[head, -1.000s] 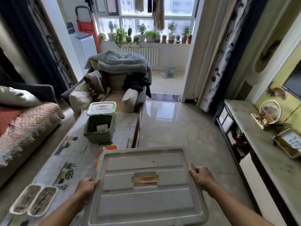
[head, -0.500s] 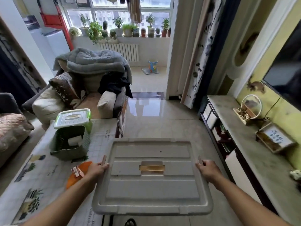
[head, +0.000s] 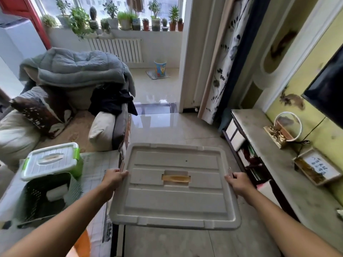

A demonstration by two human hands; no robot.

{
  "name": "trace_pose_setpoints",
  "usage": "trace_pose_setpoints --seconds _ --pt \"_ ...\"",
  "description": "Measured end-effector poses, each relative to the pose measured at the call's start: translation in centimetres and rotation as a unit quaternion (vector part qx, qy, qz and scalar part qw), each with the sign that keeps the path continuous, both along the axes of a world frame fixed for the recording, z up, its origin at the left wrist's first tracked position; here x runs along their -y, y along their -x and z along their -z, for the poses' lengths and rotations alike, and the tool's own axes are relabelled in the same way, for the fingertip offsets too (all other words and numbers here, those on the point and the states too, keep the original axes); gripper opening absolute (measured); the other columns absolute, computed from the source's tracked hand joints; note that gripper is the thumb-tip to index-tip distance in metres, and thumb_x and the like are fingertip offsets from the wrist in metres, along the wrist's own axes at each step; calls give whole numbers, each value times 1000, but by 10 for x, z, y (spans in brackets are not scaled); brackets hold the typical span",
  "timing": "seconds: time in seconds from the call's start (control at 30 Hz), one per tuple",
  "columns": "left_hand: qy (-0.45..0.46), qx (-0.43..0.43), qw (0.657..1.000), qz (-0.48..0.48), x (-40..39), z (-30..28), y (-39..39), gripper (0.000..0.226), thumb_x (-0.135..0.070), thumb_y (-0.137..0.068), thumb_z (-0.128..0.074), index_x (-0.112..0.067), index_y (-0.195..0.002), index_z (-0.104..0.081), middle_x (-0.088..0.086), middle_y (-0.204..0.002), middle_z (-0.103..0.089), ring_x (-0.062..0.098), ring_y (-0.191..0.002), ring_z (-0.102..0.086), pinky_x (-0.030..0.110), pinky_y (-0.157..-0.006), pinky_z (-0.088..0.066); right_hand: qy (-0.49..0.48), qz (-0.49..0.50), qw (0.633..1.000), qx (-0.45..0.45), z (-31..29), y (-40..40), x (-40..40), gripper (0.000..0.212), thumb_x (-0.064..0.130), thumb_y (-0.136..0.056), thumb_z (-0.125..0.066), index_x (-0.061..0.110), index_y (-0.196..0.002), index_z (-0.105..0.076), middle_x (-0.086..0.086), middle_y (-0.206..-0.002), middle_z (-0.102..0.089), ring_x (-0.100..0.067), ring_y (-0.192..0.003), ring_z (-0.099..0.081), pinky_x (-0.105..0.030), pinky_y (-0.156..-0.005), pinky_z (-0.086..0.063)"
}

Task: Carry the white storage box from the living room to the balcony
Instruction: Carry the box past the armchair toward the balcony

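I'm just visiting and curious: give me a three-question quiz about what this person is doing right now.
1. True or false: both hands grip the white box.
2. Which lies on the box's left? A) table B) TV shelf C) radiator
3. What sits in the middle of the box lid?

Key:
1. True: the left hand and right hand hold opposite edges.
2. A
3. A strip of brownish tape.

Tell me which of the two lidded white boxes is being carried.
The large flat-lidded white storage box, gripped at its sides by the left hand and right hand. The smaller green-latched box sits untouched on the basket.
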State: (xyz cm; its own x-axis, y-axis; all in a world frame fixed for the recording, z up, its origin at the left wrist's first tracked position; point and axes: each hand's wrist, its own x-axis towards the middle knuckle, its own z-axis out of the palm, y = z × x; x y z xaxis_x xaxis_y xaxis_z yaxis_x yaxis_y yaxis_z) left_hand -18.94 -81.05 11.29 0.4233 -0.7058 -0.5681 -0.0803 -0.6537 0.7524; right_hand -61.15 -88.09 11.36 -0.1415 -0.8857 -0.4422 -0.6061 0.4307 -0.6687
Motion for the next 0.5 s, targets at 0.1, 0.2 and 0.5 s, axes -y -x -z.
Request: trace_pose_setpoints --seconds 0.1,0.2,0.5 --pt "-1 2 1000 -10 55 5 -6 15 -21 -89 -61 -8 -83 -65 15 -83 -65 28 -73 -60 30 -56 -48 -1 -6 1000 3 8 -5 62 33 20 -89 -63 -12 -80 -67 -16 -68 -60 -24 -66 -56 -32 -63 -39" --pt "0 6 999 -35 104 14 -7 16 -20 -88 -63 -7 -79 -68 16 -79 -66 29 -69 -61 33 -59 -52 2 -20 1000 7 15 -10 125 32 19 -89 -63 -6 -70 -65 -14 -63 -54 -22 -60 -51 -34 -58 -37" --pt "19 -5 987 -161 231 10 1 19 -6 -87 -64 3 -103 -68 9 -70 -64 20 -54 -55 22 -42 -47 1 -69 997 30 3 -33 310 28 19 -91 -60 9 -65 -60 -9 -57 -51 -20 -51 -47 -28 -48 -33"
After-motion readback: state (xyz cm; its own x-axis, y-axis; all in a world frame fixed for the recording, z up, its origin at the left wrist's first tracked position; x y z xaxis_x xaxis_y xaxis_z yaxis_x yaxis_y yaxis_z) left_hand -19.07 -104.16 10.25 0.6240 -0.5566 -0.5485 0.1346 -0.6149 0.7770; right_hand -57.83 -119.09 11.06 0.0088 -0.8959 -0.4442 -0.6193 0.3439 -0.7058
